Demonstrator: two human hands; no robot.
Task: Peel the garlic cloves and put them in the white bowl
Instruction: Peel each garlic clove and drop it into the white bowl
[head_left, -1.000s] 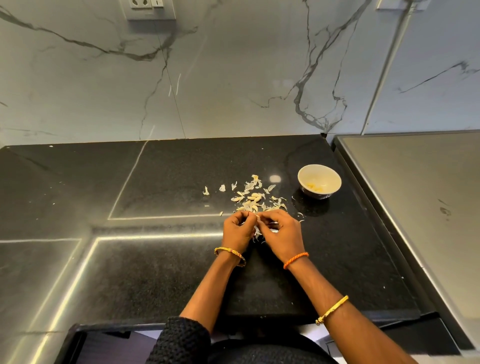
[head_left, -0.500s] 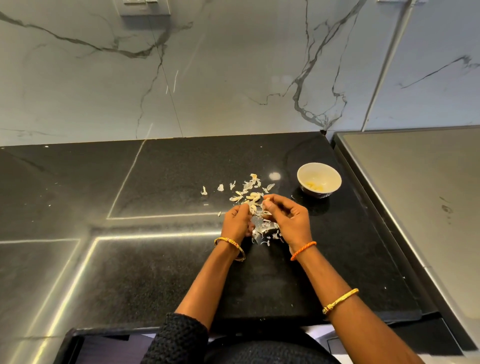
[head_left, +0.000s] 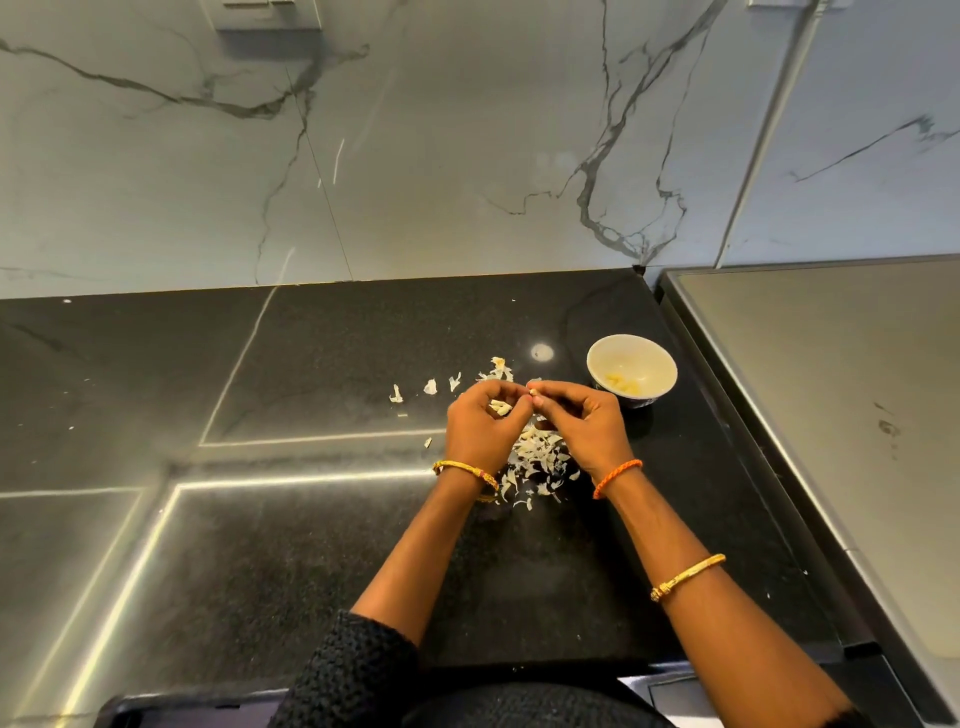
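Peel scraps (head_left: 535, 462) under hands (head_left: 485, 426) — white bowl (head_left: 631, 370) just right — black counter (head_left: 311, 519).

A black speckled counter (head_left: 291, 545) spreads beneath the grip, streaked with bright strip-light reflections to its left. Beyond the grip rises a white marble wall (head_left: 467, 156) with dark veins, a socket (head_left: 267, 18) high up. Right of the grip lies a grey steel surface (head_left: 841, 415).

A black speckled surface (head_left: 311, 545) lies under the hands, crossed by bright reflected lines. Beyond them rises a grey-veined marble wall (head_left: 441, 156) with a socket plate (head_left: 267, 18). Right of them sits a grey panel (head_left: 841, 395).
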